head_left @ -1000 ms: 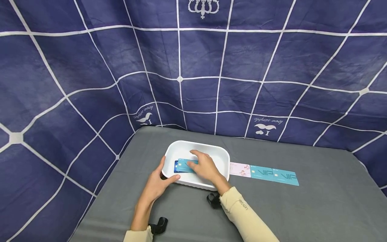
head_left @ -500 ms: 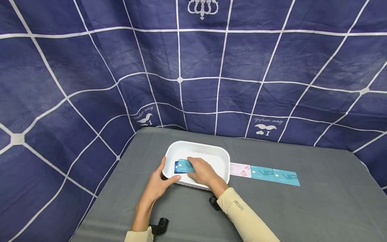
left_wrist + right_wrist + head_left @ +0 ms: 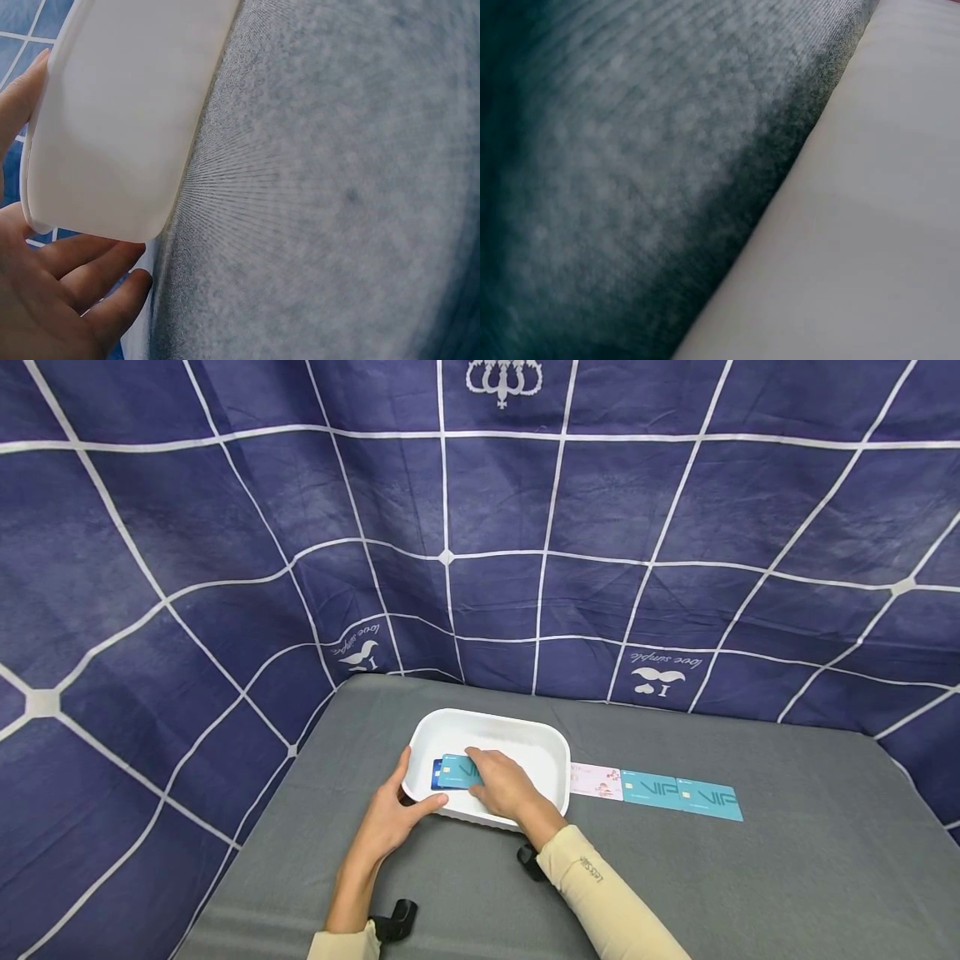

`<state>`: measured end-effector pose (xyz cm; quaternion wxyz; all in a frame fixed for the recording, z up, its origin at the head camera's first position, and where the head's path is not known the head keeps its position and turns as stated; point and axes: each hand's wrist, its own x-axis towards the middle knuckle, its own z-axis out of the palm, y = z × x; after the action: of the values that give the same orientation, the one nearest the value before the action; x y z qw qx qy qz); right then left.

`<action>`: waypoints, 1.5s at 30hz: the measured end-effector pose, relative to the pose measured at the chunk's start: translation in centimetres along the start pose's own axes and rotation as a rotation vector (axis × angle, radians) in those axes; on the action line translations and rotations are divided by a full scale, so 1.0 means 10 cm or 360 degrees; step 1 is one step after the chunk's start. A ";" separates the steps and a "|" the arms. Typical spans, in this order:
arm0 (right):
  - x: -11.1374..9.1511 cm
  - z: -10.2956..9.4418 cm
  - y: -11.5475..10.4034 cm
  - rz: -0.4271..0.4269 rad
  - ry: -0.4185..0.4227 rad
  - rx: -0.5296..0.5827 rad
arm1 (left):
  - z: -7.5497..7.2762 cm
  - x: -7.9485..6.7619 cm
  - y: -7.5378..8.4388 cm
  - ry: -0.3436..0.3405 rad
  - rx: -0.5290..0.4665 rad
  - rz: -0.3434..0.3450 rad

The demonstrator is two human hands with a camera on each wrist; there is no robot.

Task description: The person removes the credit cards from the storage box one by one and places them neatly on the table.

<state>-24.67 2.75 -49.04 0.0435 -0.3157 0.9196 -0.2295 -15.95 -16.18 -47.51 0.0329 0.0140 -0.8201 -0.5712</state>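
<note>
A white plastic tray (image 3: 525, 739) lies on the grey cloth, and its side wall (image 3: 112, 127) fills much of the left wrist view. My left hand (image 3: 386, 822) holds the tray's left end, thumb at the near rim and fingers round the end. Inside the tray, a teal VIP card (image 3: 454, 769) overlaps a dark blue card (image 3: 436, 775). My right hand (image 3: 506, 785) reaches in and pinches the teal card by its near and far edges, covering its right part. The right wrist view shows only the tray wall (image 3: 855, 240) and cloth.
Right of the tray, a pink card (image 3: 596, 782) and two teal VIP cards (image 3: 648, 788) lie in a row on the grey cloth (image 3: 787, 877). A blue curtain (image 3: 495, 593) with white lines hangs behind and at the left.
My right hand's fingers have come down from above the teal card to its edges and now pinch it. The left hand and the tray have stayed put.
</note>
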 end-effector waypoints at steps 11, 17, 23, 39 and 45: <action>0.01 0.01 0.01 0.0010 0.0000 0.0018 | 0.02 0.09 -0.29 0.0015 0.0006 0.0016; 0.00 0.01 -0.01 0.0029 -0.0007 0.0017 | 0.01 0.06 -0.17 0.0000 0.0011 -0.0002; 0.00 0.01 -0.01 0.0033 0.0003 0.0024 | 0.01 0.08 -0.22 0.0007 0.0018 -0.0003; -0.01 -0.01 0.01 0.0010 0.0120 0.0208 | 0.01 0.03 -0.07 0.0006 0.0005 -0.0005; -0.01 -0.01 0.01 0.0005 0.0153 0.0239 | 0.03 0.09 -0.27 0.0024 0.0002 0.0014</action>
<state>-24.63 2.89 -49.00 0.0233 -0.2986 0.9014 -0.3127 -16.95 -16.89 -50.10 0.0417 0.0146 -0.8202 -0.5704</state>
